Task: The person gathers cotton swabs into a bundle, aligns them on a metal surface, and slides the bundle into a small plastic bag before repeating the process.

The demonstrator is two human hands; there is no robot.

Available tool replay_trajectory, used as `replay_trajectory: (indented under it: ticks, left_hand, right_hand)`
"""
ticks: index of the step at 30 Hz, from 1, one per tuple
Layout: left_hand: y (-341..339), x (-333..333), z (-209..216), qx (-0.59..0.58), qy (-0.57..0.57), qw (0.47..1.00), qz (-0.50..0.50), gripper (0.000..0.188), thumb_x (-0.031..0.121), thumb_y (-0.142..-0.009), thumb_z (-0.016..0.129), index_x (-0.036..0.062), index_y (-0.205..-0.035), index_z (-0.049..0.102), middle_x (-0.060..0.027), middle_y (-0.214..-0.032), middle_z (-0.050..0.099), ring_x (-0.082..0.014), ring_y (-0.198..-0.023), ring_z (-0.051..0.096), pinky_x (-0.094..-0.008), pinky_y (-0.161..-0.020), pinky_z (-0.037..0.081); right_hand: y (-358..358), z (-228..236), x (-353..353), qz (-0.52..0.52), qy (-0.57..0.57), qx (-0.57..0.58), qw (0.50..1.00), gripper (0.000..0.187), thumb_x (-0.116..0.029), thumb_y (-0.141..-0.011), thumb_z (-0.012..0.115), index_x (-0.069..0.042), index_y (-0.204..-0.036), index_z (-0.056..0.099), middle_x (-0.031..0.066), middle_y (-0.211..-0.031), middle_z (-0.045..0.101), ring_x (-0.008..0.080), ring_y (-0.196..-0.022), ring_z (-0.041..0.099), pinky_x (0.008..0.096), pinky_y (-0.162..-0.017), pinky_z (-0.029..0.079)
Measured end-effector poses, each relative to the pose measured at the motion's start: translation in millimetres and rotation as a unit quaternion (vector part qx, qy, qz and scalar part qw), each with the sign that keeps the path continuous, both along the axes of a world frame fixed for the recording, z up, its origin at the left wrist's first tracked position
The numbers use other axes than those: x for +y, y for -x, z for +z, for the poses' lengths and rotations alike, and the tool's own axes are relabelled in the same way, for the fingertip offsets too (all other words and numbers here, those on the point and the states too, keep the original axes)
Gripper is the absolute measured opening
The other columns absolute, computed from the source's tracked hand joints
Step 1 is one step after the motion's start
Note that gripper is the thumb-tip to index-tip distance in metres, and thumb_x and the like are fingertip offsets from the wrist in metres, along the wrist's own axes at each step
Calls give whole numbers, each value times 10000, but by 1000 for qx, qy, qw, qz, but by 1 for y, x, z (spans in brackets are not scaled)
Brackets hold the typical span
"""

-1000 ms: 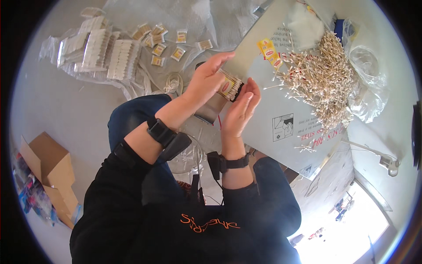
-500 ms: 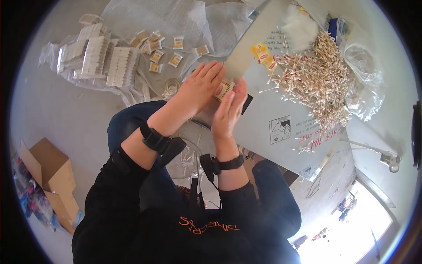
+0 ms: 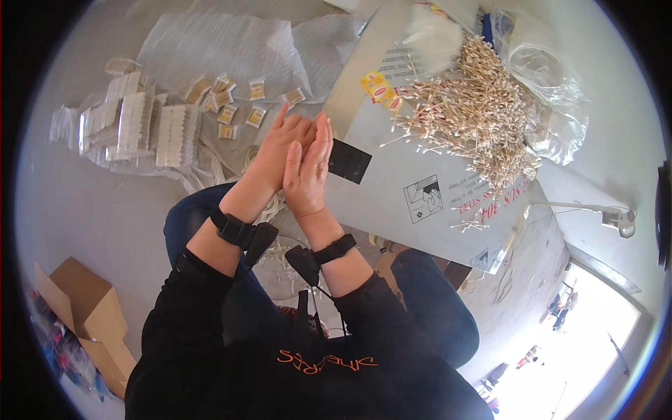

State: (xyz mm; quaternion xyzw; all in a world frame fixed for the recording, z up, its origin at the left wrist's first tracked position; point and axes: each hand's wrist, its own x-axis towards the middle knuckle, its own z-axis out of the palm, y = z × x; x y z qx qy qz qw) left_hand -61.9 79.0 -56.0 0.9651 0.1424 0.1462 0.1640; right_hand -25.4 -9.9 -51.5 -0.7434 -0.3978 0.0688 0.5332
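Note:
My left hand (image 3: 280,143) and my right hand (image 3: 308,175) press together beside the metal-coloured board. The left forefinger points forward while its other fingers bend toward the right hand. My right hand stands on edge, its fingers straight and close together. Whatever lies between the palms is hidden. A black strip (image 3: 350,162) lies just right of the hands. Small filled packets of cotton swabs, such as one packet (image 3: 255,116), lie beyond the hands to the left. On the board, a heap of loose cotton swabs (image 3: 476,105) spreads beside yellow printed packaging (image 3: 380,89).
Stacked white bundles in clear plastic (image 3: 136,122) lie at the left on plastic sheeting (image 3: 224,52). The board (image 3: 381,189) reaches over my right knee. A clear bag (image 3: 560,105) lies behind the heap. An open cardboard box (image 3: 87,315) stands at the lower left.
The yellow swab packet that showed between my hands is now hidden. My hands have come together and moved left, uncovering more of the black strip. The whole view has shifted.

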Motion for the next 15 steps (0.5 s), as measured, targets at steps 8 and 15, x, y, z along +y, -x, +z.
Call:
replay_trajectory:
  ticks: [8, 15]
  left_hand:
    - [10, 19, -20, -54, -25, 998, -4, 444, 224, -837, 529, 59, -1249, 528, -63, -1109, 587, -246, -1071, 531, -523, -1106, 274]
    - [43, 50, -71, -93, -154, 984, 15, 522, 221, -842, 526, 41, -1329, 470, -122, -1198, 567, -274, -1106, 521, -509, -1093, 293]
  right_hand:
    - [10, 0, 21, -2, -33, -32, 999, 575, -174, -970, 494, 89, -1413, 239, 310, -1445, 287, 460, -1341, 308, 458, -1112, 281]
    - [22, 3, 40, 89, -19, -85, 992, 601, -177, -947, 517, 98, -1401, 237, 345, -1441, 263, 503, -1333, 289, 475, -1119, 279]
